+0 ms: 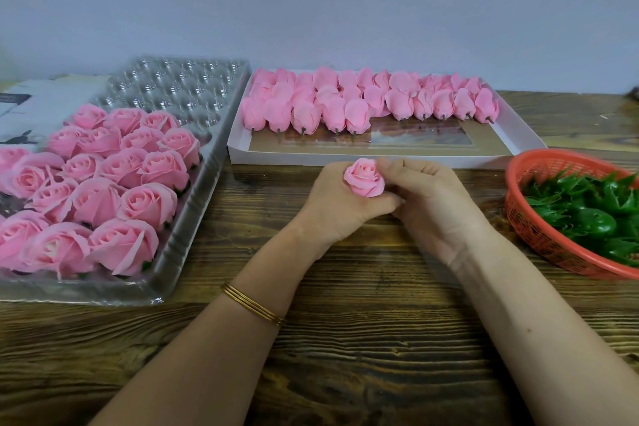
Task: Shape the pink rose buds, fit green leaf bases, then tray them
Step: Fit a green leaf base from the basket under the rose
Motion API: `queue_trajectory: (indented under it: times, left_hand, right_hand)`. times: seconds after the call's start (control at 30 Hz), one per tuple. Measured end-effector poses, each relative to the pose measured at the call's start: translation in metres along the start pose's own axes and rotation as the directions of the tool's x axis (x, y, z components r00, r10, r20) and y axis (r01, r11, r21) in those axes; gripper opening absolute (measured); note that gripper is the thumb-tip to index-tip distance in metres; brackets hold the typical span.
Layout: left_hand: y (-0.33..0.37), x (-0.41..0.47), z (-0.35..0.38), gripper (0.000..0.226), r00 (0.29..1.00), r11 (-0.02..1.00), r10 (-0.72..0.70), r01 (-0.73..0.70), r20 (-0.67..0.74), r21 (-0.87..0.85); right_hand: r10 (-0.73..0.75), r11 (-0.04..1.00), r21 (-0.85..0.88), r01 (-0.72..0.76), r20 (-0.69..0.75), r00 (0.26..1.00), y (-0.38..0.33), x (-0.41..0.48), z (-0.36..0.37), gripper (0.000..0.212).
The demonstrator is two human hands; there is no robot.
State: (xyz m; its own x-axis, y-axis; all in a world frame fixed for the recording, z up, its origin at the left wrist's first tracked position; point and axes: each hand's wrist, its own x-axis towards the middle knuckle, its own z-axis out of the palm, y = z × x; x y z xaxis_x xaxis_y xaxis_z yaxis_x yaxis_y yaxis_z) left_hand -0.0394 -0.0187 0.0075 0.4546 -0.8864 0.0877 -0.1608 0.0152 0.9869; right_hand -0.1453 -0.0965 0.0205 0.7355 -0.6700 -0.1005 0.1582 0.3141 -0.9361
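The bud is at centre frame, just above the surface, petals facing up, and we grip it between both hands. Our left hand wraps it from the left with the thumb curled beneath. On our right hand, the fingers curl round its right side. We see the backs of both hands, and both forearms reach in from the bottom edge, with bangles on the left wrist. Finished roses fill the clear tray at left. Unshaped buds lie in the white box behind. Leaf bases fill the red basket at right.
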Motion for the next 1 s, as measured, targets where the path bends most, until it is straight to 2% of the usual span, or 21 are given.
queue_trajectory:
  times: [0.1, 0.27, 0.67, 0.73, 0.9, 1.0]
  left_hand:
    - [-0.0008, 0.0006, 0.0010, 0.020, 1.000, 1.000, -0.010, 0.010, -0.021, -0.020]
    - [-0.0017, -0.0003, 0.0009, 0.019, 1.000, 1.000, 0.010, -0.010, 0.006, -0.019]
    - [0.0001, -0.0026, 0.0032, 0.017, 0.999, 1.000, 0.026, -0.026, 0.032, 0.002]
    - [0.0002, -0.0026, 0.0022, 0.017, 0.999, 1.000, 0.013, -0.012, 0.043, -0.015]
    - [0.0009, -0.0018, 0.0018, 0.019, 0.998, 0.998, -0.030, 0.032, 0.050, -0.049]
    - [0.0014, -0.0018, 0.0024, 0.028, 0.998, 0.995, -0.040, 0.044, 0.048, -0.087]
  right_hand:
    - [-0.001, 1.000, 0.032, 0.002, -0.020, 1.000, -0.0012, -0.0021, 0.0045, 0.058]
    - [0.026, 1.000, -0.011, -0.027, -0.088, 0.996, 0.0013, 0.0015, 0.0027, 0.032]
    - [0.018, 0.997, -0.072, -0.030, -0.155, 0.988, 0.0075, 0.0038, 0.0009, 0.027]
    - [-0.020, 0.998, -0.064, 0.009, -0.172, 0.985, 0.0058, 0.0035, 0.0013, 0.019]
    - [-0.178, 0.984, 0.005, 0.178, -0.038, 0.983, -0.0021, -0.0027, 0.0000, 0.009]
    - [-0.206, 0.977, -0.053, 0.207, 0.021, 0.978, 0.0001, -0.0057, 0.0044, 0.013]
